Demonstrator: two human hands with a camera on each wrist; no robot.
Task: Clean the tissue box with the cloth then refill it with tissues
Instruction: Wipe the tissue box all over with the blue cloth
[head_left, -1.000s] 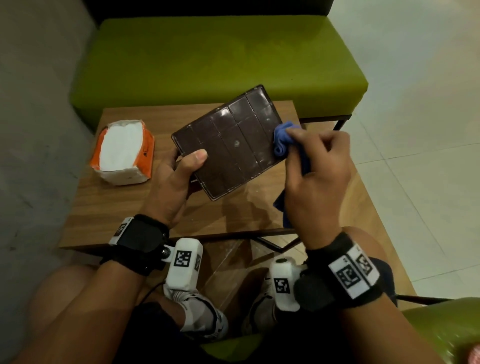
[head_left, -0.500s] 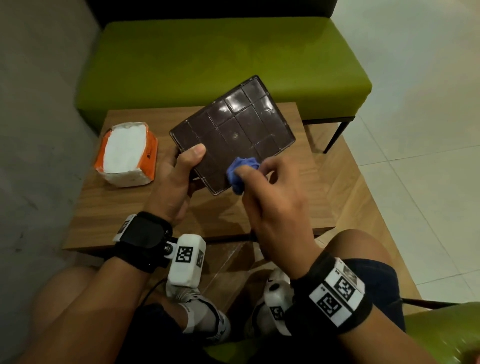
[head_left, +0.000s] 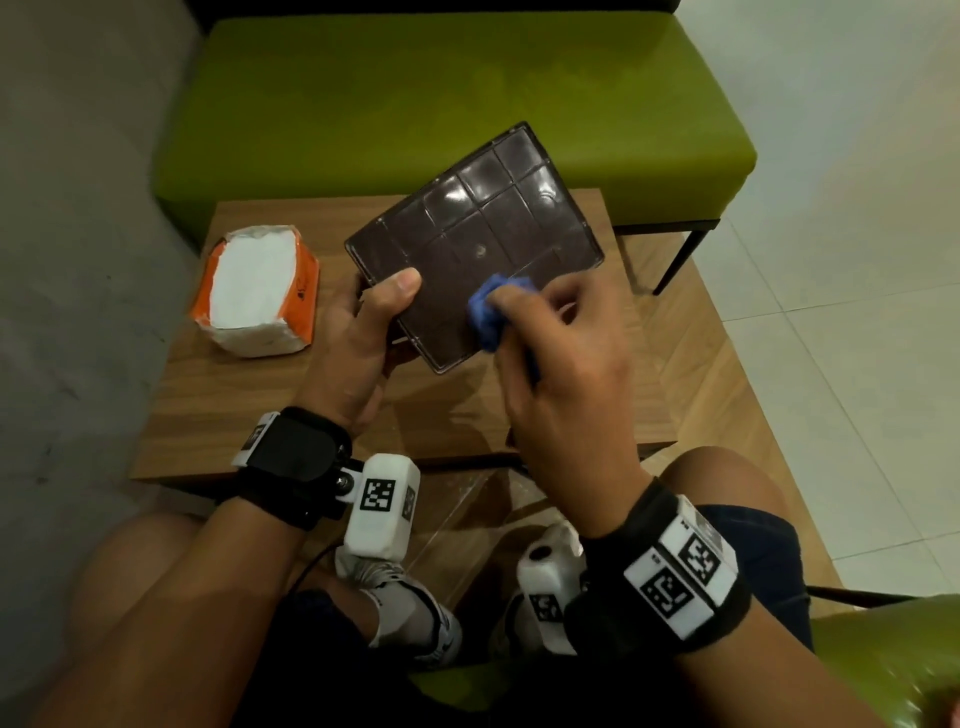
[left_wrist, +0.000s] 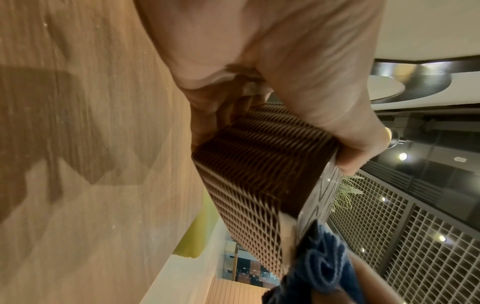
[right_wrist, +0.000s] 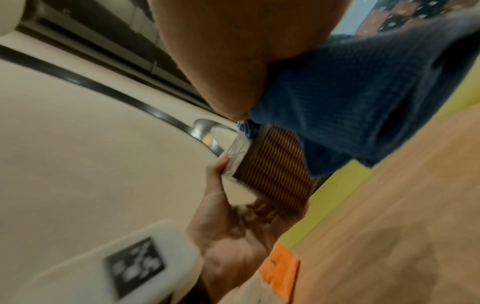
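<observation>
- L hand grips box at its 7 o'clock corner, thumb on the dark gridded face, fingers curled under; box is tilted, held above table.
- R hand pinches bunched blue cloth, pressing it on box face near the 5 o'clock edge.
- Tissue pack, orange wrap, sits on table at 9 o'clock of box, apart.
- Green bench at 12 o'clock, behind table.

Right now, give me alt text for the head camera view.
A left hand holds a dark brown tissue box above a wooden table while the right hand rubs it with a blue cloth. An orange tissue pack lies to the left.
</observation>
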